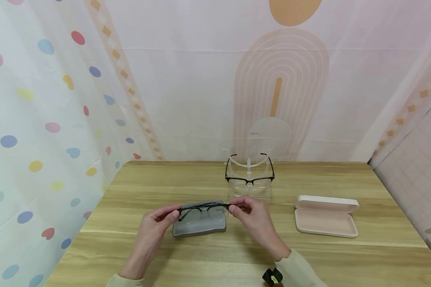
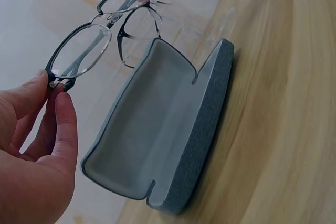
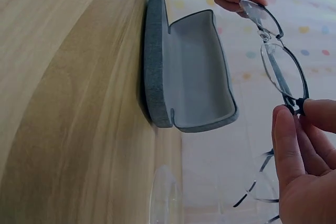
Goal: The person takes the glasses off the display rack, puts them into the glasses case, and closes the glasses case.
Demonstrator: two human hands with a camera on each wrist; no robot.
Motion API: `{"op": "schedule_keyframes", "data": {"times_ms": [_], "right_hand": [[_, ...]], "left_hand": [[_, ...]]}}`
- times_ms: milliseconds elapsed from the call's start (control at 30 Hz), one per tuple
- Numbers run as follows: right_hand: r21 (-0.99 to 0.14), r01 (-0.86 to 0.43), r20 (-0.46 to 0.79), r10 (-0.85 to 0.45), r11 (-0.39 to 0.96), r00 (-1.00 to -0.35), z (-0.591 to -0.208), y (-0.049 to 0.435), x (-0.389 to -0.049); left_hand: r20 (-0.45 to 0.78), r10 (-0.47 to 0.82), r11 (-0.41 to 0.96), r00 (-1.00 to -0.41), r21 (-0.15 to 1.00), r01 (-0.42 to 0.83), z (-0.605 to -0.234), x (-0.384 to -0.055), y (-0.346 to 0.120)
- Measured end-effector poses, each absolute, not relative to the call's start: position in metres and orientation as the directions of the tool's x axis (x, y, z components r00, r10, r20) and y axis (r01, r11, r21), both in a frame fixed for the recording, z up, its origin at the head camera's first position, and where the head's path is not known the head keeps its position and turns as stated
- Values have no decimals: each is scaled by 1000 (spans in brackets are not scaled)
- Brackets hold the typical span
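A pair of dark half-rim glasses (image 1: 201,208) hangs level between both hands, its temples folded behind the lenses. My left hand (image 1: 155,227) pinches one outer corner of the frame between thumb and fingers. At the opposite corner my right hand (image 1: 253,219) pinches it the same way. Under and behind the glasses stands a grey glasses case (image 1: 199,229), lid up, with a bare pale lining in the left wrist view. Both wrist views show the glasses (image 2: 79,51) held up above the case (image 3: 197,72), apart from it.
A clear display stand (image 1: 249,193) at the back holds another pair of black-framed glasses (image 1: 249,181). To the right, a pale pink glasses case (image 1: 326,222) lies open on the wooden table (image 1: 237,263). A patterned curtain (image 1: 186,99) hangs behind the table's far edge.
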State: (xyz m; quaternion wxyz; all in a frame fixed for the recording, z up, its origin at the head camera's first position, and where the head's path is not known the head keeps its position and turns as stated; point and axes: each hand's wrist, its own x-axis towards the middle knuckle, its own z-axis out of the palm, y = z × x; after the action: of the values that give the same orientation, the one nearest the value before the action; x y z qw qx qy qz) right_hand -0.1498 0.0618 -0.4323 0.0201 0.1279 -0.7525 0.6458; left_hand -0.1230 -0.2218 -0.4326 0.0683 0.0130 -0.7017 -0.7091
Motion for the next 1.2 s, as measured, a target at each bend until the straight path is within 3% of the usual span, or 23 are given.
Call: {"op": "schedule_keyframes", "data": {"times_ms": [300, 600, 1200], "right_hand": [[-967, -206, 179, -172, 149, -969, -438, 56, -152], [-951, -243, 210, -179, 192, -961, -442, 50, -155], [-911, -250, 200, -180, 328, -963, -452, 43, -164]], "left_hand": [[83, -111, 7, -990, 997, 83, -437, -122, -228], [-13, -167, 131, -986, 991, -36, -440, -120, -233], [-52, -212, 250, -976, 963, -106, -453, -127, -241]]}}
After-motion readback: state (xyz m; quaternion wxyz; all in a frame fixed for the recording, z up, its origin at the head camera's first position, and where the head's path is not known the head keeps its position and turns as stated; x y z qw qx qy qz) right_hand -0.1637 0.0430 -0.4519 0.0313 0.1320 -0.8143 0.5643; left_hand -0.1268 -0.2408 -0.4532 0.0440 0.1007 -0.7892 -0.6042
